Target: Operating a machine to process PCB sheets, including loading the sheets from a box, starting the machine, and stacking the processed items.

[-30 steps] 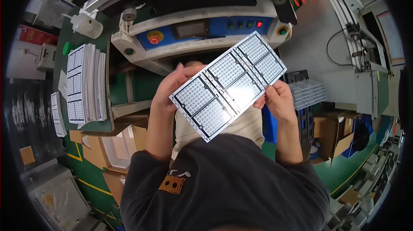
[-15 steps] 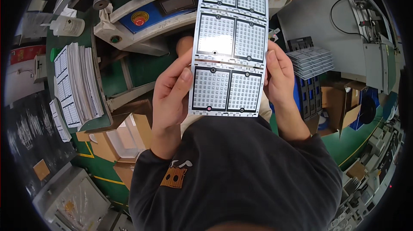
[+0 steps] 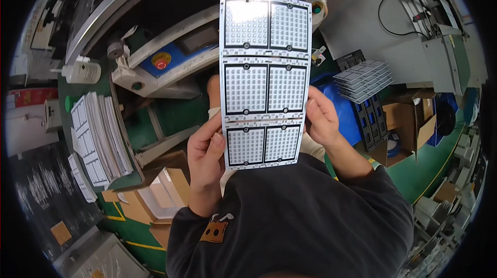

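Observation:
I hold a long white circuit panel (image 3: pixel 264 78) upright in front of me, made of several square grids of small pads framed in black. My left hand (image 3: pixel 205 156) grips its lower left edge, thumb on the front face. My right hand (image 3: pixel 322 120) grips the right edge a little higher up. The panel stands nearly vertical and reaches up over the machine behind it.
A white and blue machine with a red round button (image 3: pixel 161 62) stands behind. A stack of similar panels (image 3: pixel 98 138) lies on the green bench at left. More panels (image 3: pixel 362 78) sit at right above blue bins (image 3: pixel 357 117). Open cardboard boxes (image 3: pixel 409 120) are at right and lower left.
The panel has turned from a slanted, sideways hold to an upright one and come closer to my face. Both hands have slid to its lower edges.

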Tool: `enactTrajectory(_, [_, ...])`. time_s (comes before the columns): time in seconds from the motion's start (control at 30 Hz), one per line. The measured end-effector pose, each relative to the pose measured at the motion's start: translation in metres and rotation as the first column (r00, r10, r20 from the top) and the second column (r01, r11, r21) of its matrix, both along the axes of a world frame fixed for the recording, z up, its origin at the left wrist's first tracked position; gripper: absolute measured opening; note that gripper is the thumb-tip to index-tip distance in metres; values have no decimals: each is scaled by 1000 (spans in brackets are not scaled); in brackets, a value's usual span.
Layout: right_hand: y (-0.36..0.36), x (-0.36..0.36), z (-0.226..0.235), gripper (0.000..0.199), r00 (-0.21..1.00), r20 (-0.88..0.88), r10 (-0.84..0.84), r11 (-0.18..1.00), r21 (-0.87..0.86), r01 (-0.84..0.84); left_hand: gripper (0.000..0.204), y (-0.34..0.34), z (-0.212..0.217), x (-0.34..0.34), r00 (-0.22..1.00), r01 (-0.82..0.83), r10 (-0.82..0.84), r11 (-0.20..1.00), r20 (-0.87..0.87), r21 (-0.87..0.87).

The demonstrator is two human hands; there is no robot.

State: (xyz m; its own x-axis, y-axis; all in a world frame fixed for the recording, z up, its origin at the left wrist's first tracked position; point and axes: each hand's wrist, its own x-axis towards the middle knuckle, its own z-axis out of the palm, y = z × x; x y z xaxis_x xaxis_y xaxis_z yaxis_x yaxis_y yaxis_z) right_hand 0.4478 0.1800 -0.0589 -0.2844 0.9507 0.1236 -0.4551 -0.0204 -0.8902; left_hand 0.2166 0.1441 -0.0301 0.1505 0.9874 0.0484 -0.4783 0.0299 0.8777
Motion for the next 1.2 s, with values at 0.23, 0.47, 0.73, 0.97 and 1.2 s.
enactTrajectory(0.23, [-12, 33, -10, 46, 991, -55, 125, 990, -59, -128, 51, 14, -20, 23, 994, 95, -93, 995, 57, -21])
enactTrajectory(0.47, [-49, 112, -31, 29, 900, 242, -363, 847, -316, 427, 42, 24, -69, 66, 950, 267, -304, 905, -67, -331])
enactTrajectory(0.73, [-123, 230, -62, 31, 292, 623, -726, 361, -17, 932, 34, 23, -72, 81, 911, 318, -386, 882, -147, -349])
enactTrajectory(0.97, [-84, 278, -147, 32, 415, 699, -582, 474, -124, 872, 33, 23, -61, 112, 861, 387, -458, 873, -223, -297])
enactTrajectory(1.2, [-50, 296, -154, 34, 365, 793, -488, 464, -118, 878, 34, 11, -73, 115, 829, 391, -495, 846, -262, -362])
